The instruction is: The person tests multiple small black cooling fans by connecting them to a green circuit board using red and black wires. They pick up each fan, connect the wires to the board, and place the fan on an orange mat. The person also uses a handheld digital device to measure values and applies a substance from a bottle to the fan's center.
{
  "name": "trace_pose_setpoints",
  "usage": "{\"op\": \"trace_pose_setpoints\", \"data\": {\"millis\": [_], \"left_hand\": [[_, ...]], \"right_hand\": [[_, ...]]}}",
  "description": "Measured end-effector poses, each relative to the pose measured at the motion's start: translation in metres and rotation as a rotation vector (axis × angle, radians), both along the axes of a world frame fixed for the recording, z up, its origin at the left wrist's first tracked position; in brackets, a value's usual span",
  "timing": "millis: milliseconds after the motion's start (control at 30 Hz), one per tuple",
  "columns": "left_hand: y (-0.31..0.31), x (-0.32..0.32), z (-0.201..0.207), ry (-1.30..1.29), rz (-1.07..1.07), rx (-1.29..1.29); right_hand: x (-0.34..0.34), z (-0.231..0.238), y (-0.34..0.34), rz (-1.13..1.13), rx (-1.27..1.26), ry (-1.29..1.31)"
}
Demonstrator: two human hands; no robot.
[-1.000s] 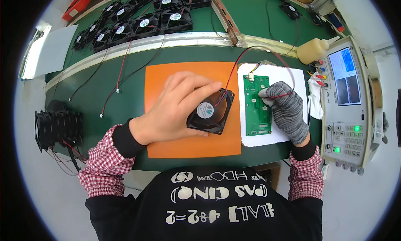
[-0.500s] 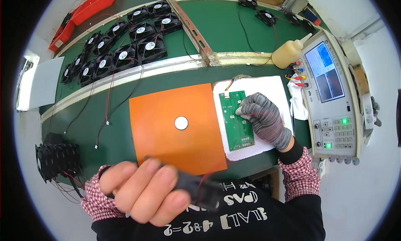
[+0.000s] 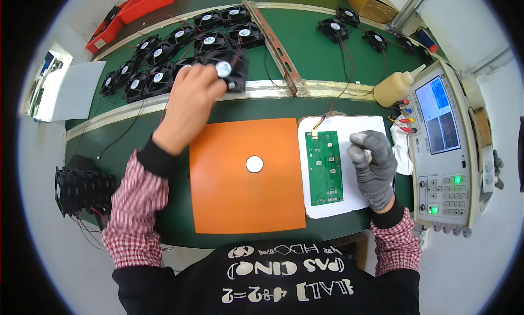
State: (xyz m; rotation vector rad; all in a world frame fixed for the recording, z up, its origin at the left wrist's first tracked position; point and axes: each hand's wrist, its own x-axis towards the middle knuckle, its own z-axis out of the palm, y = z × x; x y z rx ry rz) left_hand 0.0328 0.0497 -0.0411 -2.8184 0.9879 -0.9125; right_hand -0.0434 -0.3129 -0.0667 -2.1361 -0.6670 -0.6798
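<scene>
- My left hand (image 3: 191,105): clamped on the black fan (image 3: 232,69) by its near-left edge, over the pale rail (image 3: 266,89).
- Fan: probably light, stiff; best held by frame, clear of blades.
- Green circuit board (image 3: 325,170); beside it my gloved right hand (image 3: 376,165), curled, cannot tell if fingertips meet.

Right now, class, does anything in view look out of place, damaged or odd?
Nothing looks spilled or damaged. Oddly mismatched: the right hand wears a grey glove, while the left hand, holding a black fan, is bare.
</scene>
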Motion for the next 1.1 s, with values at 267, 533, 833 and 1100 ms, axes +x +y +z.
{"op": "trace_pose_setpoints", "data": {"millis": [267, 533, 833, 1100], "left_hand": [[-0.027, -0.119, 0.05, -0.27, -0.363, 0.139], [-0.03, -0.148, 0.081, 0.604, -0.059, -0.893], [0.032, -0.177, 0.099, 0.236, -0.211, -1.19], [0.202, -0.271, 0.199, 0.24, 0.709, -0.744]], "right_hand": [[-0.006, 0.085, 0.06, 0.471, -0.062, 0.322], [-0.004, 0.08, 0.124, 0.356, 0.469, 0.554], [-0.043, 0.091, 0.159, 0.881, -0.136, 0.029], [-0.025, 0.078, 0.121, 0.648, -0.175, 0.129]]}}
